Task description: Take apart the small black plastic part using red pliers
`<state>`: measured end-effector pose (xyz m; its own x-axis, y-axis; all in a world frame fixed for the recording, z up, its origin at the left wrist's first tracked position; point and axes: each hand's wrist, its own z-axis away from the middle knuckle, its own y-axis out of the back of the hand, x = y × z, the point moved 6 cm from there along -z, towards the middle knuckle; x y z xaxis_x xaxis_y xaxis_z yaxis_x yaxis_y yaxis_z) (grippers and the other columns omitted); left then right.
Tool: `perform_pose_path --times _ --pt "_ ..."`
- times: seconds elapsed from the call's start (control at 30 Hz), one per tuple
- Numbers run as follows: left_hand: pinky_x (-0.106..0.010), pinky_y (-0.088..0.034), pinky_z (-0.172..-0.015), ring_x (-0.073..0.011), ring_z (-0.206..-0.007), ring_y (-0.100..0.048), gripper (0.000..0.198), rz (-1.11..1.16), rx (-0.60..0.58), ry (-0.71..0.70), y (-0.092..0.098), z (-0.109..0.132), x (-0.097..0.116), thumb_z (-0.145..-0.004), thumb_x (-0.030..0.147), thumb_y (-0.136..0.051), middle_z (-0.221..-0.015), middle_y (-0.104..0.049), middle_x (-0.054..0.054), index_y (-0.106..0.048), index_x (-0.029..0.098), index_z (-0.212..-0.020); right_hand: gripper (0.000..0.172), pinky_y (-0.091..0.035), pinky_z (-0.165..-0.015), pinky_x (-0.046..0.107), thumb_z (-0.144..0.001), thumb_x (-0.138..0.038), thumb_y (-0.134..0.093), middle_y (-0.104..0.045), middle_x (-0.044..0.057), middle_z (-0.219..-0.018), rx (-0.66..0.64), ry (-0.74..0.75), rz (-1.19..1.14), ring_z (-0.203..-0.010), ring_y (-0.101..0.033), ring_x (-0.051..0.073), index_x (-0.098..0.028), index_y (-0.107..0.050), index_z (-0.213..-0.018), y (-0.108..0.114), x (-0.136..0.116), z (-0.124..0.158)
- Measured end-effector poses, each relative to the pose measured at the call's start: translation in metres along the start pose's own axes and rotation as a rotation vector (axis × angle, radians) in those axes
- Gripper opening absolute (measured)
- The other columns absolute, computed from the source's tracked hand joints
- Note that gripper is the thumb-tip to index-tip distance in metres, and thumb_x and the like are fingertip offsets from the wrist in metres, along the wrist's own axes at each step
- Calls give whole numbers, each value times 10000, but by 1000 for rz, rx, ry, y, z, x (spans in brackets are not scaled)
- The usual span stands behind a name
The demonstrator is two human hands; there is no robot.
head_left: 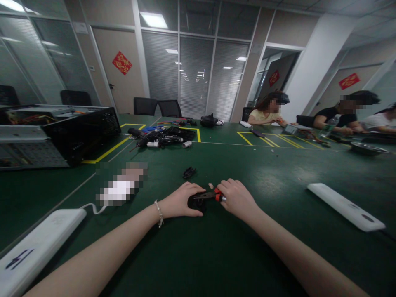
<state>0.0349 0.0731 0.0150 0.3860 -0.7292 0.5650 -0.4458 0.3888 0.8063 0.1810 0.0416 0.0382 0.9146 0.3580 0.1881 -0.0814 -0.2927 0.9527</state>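
Note:
My left hand [182,200] is closed around a small black part [198,204] on the green table, thumb and fingers at its sides. The exact kind of this part cannot be made out. My right hand [235,194] grips needle-nose pliers [208,195] by their red handles, which are mostly hidden in the fist. The jaws point left and reach over the black part; whether they pinch anything is too small to tell. Just beyond my hands lies a small black piece [189,172], and a little pale scrap [210,186] rests near the pliers.
A white power strip [46,235] lies at left, another white strip [346,206] at right. An open computer case [89,134] stands back left. Tools and cables [167,137] are heaped at the back. Co-workers sit at the far right, near a metal bowl [368,148].

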Motion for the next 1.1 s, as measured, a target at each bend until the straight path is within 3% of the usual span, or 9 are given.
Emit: perform_pose_path --times 1.1 --pt "-397 -346 -911 -248 -1087 -421 656 -13 -1 -9 -1 0 0 -650 467 -669 -1195 -486 -54 -431 262 -1226 201 -369 -689 286 -715 -208 -541 -604 68 -903 -8 -7 -11 -798 -509 181 -159 -597 -902 0 0 0"
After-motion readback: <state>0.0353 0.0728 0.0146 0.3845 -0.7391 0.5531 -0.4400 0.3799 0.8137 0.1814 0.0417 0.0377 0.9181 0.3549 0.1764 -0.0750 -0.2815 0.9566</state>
